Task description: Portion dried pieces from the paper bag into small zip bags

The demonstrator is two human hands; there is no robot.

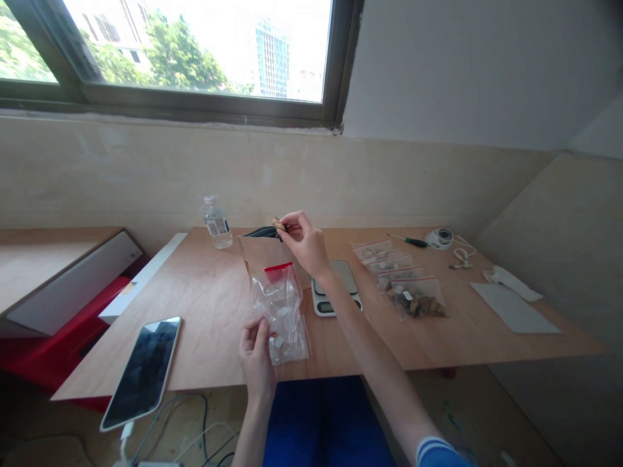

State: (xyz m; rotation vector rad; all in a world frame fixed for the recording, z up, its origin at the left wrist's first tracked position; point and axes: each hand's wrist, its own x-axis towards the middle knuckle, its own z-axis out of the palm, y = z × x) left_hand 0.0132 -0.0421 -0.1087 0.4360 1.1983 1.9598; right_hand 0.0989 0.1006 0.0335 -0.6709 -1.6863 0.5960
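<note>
My right hand (pixel 307 245) is raised over the far middle of the table. It pinches a small light-brown piece (pixel 278 224) that looks dried, too small to name. Below it stands a brown paper bag (pixel 254 251) with something dark at its top. My left hand (pixel 257 353) has its thumb and fingers closed on the edge of clear zip bags (pixel 285 305) with red seals. A small white piece (pixel 278 342) shows within the plastic. Partly behind my right forearm lies a white kitchen scale (pixel 343 279).
Several filled zip bags (pixel 416 298) overlap at the right, with a screwdriver (pixel 413 242), a white camera (pixel 440 239) and a white sheet (pixel 516 308) beyond. A bottle (pixel 218 224) stands at the back left. A plugged-in phone (pixel 143 370) overhangs the front left edge.
</note>
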